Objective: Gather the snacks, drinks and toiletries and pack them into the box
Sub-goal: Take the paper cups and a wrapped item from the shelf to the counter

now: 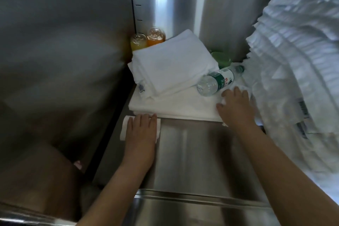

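- The left hand [141, 130] lies flat, palm down, with straight fingers close together, resting on a small white rolled cloth [124, 126]. It covers most of the roll, and only the two ends show at either side.
- The right hand [236, 106] has bent fingers. A white crumpled piece [222, 100] bulges between thumb and forefinger, so it grips that piece at the right edge of the towel stack.
- The folded white towels [170, 68] form a soft, flat-cornered stack, with the upper ones turned askew on a wider one below. A small label tag hangs at the left corner.
- A clear plastic water bottle [216, 82] with a green label lies on its side on the stack, with its base towards the camera. It is just beyond the right hand's fingertips and close to them, though contact cannot be judged.
- Two round-shouldered bottles stand in the back corner behind the towels, well away from both hands: one of yellow drink [137, 43] and one of orange drink [156, 37].
- Something pale green [220, 58] sits behind the water bottle, too blurred to name.
- The steel shelf [192, 152] is smooth, brushed and reflective. The rolled cloth lies on it just in front of the stack.
- At the right rises a tall leaning pile of white wrapped packets [293, 60], with thin, ruffled edges and barcodes on some.
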`<state>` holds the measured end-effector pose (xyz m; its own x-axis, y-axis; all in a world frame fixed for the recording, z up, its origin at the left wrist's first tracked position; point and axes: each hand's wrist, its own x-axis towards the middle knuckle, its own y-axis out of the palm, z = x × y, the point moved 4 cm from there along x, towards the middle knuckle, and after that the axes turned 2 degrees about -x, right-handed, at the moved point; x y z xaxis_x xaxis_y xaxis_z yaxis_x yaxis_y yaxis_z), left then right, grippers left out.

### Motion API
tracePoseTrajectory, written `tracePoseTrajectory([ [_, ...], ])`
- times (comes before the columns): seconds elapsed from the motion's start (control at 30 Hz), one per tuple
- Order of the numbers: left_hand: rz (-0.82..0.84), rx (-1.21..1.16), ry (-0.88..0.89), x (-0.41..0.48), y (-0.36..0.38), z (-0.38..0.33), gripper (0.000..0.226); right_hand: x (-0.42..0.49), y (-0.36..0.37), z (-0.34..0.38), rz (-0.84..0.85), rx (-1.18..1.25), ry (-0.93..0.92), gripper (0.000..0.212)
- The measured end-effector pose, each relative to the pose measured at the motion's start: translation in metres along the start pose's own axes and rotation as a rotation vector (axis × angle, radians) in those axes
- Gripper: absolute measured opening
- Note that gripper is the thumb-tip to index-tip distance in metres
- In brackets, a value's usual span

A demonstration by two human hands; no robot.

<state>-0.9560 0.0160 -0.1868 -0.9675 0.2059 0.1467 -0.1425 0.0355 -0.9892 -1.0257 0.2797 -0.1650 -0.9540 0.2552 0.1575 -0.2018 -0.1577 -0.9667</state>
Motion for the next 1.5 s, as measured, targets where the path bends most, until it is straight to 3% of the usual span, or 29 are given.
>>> tracePoseTrajectory([
  [0.17, -0.185, -0.187, 0.044, -0.006, -0.008, -0.005, 0.042, -0.024, -0.001, 0.005, -0.044, -0.005, -0.087, 0.031],
  [0.3, -0.145, -0.210, 0.137, -0.010, -0.009, -0.020, 0.042, -0.055, 0.007, 0.005, -0.030, 0.029, -0.208, 0.033],
  [0.4, -0.142, -0.232, 0.142, -0.007, -0.009, -0.024, 0.047, -0.060, 0.008, 0.002, -0.084, 0.079, -0.249, 0.048],
  [0.53, -0.112, -0.244, 0.142, -0.004, -0.008, -0.027, 0.044, -0.050, 0.014, -0.005, -0.071, 0.105, -0.077, 0.074],
  [0.63, -0.125, -0.243, 0.153, -0.006, -0.006, -0.027, 0.044, -0.052, 0.020, -0.002, -0.101, 0.029, -0.043, 0.072],
  [0.87, -0.155, -0.256, 0.174, -0.006, -0.002, -0.023, 0.049, -0.062, 0.018, -0.001, -0.178, 0.138, 0.018, 0.070],
  [1.2, -0.254, -0.224, 0.190, -0.041, -0.018, -0.025, 0.056, -0.111, 0.003, -0.007, -0.149, 0.140, -0.174, 0.070],
  [1.5, -0.238, -0.194, 0.096, -0.157, -0.044, -0.037, 0.060, -0.226, -0.034, 0.020, -0.121, 0.189, -0.473, 0.074],
])
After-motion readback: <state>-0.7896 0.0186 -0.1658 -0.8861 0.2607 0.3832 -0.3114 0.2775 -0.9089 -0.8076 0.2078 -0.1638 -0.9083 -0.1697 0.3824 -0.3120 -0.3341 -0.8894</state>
